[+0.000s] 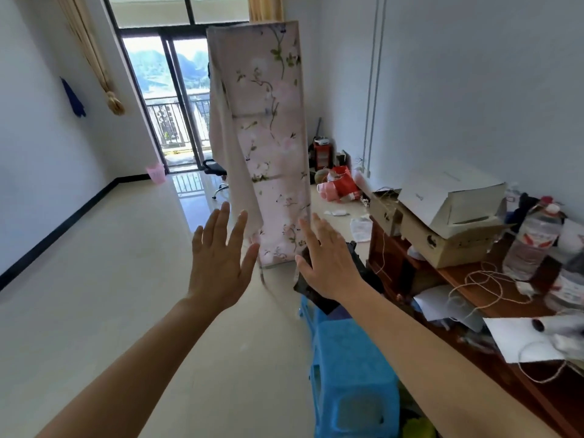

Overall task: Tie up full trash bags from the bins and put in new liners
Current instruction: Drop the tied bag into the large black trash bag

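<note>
Both my arms reach forward over the pale tiled floor. My left hand (218, 257) is flat, fingers spread, and holds nothing. My right hand (328, 257) is also flat with fingers apart and empty, hovering above a dark black bag (319, 297) that lies on the blue stools, partly hidden by my wrist. A small pink bin (156, 173) stands far off by the left wall near the balcony door. I see no trash bag in either hand.
A tall floral-covered cabinet (271, 143) stands just beyond my hands. Stacked blue plastic stools (354, 374) sit below my right arm. A cluttered wooden table (467, 276) with boxes, bottles and string runs along the right wall. An office chair (215, 172) stands near the glass door.
</note>
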Demonstrator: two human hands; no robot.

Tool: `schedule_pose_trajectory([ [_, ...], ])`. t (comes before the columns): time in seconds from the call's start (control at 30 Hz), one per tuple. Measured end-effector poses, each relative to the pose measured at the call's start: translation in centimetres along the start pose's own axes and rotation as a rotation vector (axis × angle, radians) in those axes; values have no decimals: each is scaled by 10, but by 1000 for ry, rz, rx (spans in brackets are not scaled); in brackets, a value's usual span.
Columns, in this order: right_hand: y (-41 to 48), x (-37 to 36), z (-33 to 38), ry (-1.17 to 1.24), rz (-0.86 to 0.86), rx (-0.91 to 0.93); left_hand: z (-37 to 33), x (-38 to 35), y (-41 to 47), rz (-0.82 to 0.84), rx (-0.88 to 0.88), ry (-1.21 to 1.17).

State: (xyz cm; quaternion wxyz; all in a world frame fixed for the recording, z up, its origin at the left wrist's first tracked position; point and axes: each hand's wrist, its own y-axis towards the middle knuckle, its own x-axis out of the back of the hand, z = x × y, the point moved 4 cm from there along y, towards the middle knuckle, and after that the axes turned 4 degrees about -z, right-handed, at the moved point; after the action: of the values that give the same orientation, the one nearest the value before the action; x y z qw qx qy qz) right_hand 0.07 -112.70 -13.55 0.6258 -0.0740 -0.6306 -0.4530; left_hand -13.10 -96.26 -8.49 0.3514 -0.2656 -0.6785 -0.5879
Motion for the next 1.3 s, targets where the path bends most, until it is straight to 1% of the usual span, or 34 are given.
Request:
schedule_pose_trajectory([
  [0.07,52,-35,-31,-12,4,-34,15,-57,52,44,-30,5],
  [0.2,147,-81,-89,-33,40,-124,41,-141,156,145,-97,47],
  [0.4,269,-122,-165,-113,64,-218,83,-233,295,169,-143,3],
  [0.5,308,-157,-208,-172,70,-288,104,-305,353,204,-156,-64],
  [0.6,334,-205,-255,-249,95,-387,115,-393,402,252,-197,-121],
  [0.67,351,-242,-287,-301,139,-466,117,-455,430,324,-230,-159],
  [0.73,365,-276,-315,-307,178,-602,115,-512,458,412,-294,-204],
  [0.8,371,-303,-336,-297,220,-724,111,-560,477,490,-366,-228],
  [0.9,372,-337,-354,-253,296,-895,101,-621,498,611,-520,-219],
  [1.0,362,-362,-365,-219,353,-1007,85,-671,506,699,-621,-212],
  [1.17,328,-410,-388,-188,433,-1134,60,-744,475,893,-788,-250],
  [1.23,309,-439,-397,-170,458,-1190,53,-781,450,949,-828,-281],
  [1.3,288,-474,-404,-157,461,-1236,46,-820,422,1026,-826,-304],
])
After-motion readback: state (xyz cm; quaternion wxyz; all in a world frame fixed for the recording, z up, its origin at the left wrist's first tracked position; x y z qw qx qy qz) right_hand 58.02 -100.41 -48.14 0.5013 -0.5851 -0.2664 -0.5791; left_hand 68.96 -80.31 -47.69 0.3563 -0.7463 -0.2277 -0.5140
